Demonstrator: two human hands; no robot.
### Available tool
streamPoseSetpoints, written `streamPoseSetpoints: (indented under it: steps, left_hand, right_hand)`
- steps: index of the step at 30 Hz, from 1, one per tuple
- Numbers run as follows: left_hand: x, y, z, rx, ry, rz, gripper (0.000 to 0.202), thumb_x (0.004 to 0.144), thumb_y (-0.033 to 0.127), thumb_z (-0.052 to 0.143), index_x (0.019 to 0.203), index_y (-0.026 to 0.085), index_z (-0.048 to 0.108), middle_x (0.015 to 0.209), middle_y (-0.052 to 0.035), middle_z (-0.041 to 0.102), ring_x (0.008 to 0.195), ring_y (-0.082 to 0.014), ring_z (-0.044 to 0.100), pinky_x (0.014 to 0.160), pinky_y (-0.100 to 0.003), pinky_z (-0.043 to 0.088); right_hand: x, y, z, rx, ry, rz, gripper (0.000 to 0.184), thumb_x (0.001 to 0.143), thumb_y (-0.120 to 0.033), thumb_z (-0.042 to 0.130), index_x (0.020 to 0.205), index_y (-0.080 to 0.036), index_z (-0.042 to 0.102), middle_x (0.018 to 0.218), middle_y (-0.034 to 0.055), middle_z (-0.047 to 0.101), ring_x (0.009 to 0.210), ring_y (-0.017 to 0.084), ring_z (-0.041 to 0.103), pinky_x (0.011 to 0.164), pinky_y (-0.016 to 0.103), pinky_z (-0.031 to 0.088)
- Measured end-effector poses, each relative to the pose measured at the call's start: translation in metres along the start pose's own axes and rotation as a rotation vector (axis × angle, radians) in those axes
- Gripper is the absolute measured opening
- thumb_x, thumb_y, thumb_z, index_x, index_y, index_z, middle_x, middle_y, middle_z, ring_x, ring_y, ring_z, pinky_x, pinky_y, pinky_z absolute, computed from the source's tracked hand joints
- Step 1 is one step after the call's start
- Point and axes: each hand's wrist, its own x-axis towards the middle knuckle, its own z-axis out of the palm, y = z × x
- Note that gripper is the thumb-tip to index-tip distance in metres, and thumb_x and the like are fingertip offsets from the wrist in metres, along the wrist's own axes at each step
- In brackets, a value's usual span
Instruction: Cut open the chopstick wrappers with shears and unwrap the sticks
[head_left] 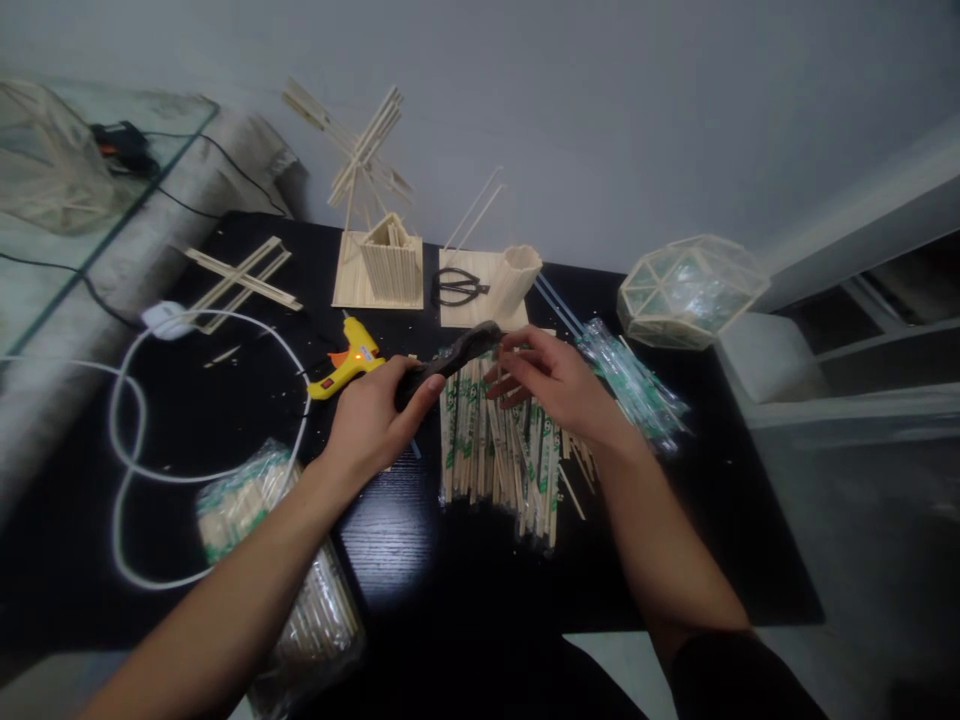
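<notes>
My left hand point(382, 415) is wrapped round a long, dark, curved object point(457, 355), whose kind I cannot make out. It points up and to the right, over the wrapped chopsticks. My right hand point(559, 385) is at its far end, fingers loosely bent and apart; whether they touch it I cannot tell. Beneath lies a spread of chopsticks in clear and green-printed sleeves point(499, 450). Just left of my left hand lies a yellow glue gun point(349, 358). Behind, black-handled scissors point(459, 287) rest on a wooden base point(474, 263) beside a round stick-built tube point(517, 270).
A stick windmill model point(394, 265) stands at the back. Crossed sticks point(244, 275) and a looping white cable point(116, 480) lie at left, with a bagged chopstick bundle point(322, 610) in front. Green-printed wrappers point(634, 385) and a faceted stick frame point(690, 292) are at right.
</notes>
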Motion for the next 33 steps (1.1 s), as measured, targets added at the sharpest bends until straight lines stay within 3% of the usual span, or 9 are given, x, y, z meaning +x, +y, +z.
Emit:
streamPoseSetpoints:
  steps: [7, 11, 21, 26, 31, 33]
  left_hand:
    - [0.0, 0.002, -0.001, 0.02, -0.031, -0.019, 0.064, 0.1, 0.07, 0.042, 0.119, 0.016, 0.069, 0.11, -0.013, 0.077, 0.1, -0.0302, 0.072, 0.088, -0.04, 0.052]
    - [0.0, 0.005, -0.002, 0.026, -0.04, -0.009, 0.063, 0.1, 0.069, 0.041, 0.117, 0.016, 0.069, 0.107, -0.0123, 0.078, 0.097, -0.0294, 0.072, 0.086, -0.04, 0.052]
    - [0.0, 0.007, -0.004, 0.086, -0.083, 0.014, 0.063, 0.099, 0.071, 0.039, 0.108, 0.017, 0.07, 0.09, -0.0097, 0.075, 0.08, -0.0259, 0.068, 0.074, -0.036, 0.047]
    - [-0.001, 0.01, -0.007, 0.182, -0.103, 0.006, 0.063, 0.1, 0.072, 0.035, 0.096, 0.019, 0.069, 0.077, -0.008, 0.07, 0.07, -0.025, 0.064, 0.065, -0.035, 0.041]
    - [-0.002, 0.011, -0.007, 0.282, -0.157, -0.002, 0.064, 0.098, 0.076, 0.033, 0.077, 0.023, 0.06, 0.065, -0.006, 0.063, 0.061, -0.0243, 0.061, 0.057, -0.034, 0.032]
    - [-0.002, 0.01, -0.005, 0.306, -0.18, 0.009, 0.065, 0.098, 0.078, 0.032, 0.075, 0.023, 0.058, 0.063, -0.0059, 0.062, 0.06, -0.0244, 0.06, 0.056, -0.033, 0.03]
  right_hand:
    - [0.003, 0.002, 0.007, -0.007, 0.036, -0.036, 0.027, 0.086, -0.038, 0.08, 0.103, -0.022, 0.066, 0.092, 0.0014, 0.073, 0.072, 0.016, 0.075, 0.063, 0.03, 0.063]
    - [0.004, 0.005, 0.009, -0.045, 0.06, -0.042, 0.024, 0.086, -0.039, 0.078, 0.1, -0.021, 0.07, 0.093, 0.0023, 0.074, 0.072, 0.016, 0.074, 0.062, 0.029, 0.062]
    - [0.005, 0.004, 0.01, -0.135, 0.101, -0.117, 0.011, 0.086, -0.026, 0.075, 0.096, -0.02, 0.074, 0.089, 0.0015, 0.077, 0.079, 0.016, 0.07, 0.069, 0.03, 0.058]
    - [0.003, 0.004, 0.008, -0.205, 0.1, -0.098, 0.015, 0.086, -0.03, 0.076, 0.097, -0.02, 0.074, 0.089, 0.0034, 0.077, 0.082, 0.018, 0.072, 0.074, 0.034, 0.059]
    - [-0.004, -0.002, 0.005, -0.313, 0.168, -0.167, 0.053, 0.081, -0.026, 0.082, 0.13, -0.027, 0.064, 0.122, 0.0069, 0.073, 0.091, 0.02, 0.074, 0.078, 0.036, 0.062]
    - [-0.006, -0.006, 0.005, -0.405, 0.134, -0.236, 0.043, 0.085, -0.021, 0.076, 0.126, -0.03, 0.068, 0.127, 0.0051, 0.071, 0.097, 0.02, 0.073, 0.081, 0.035, 0.062]
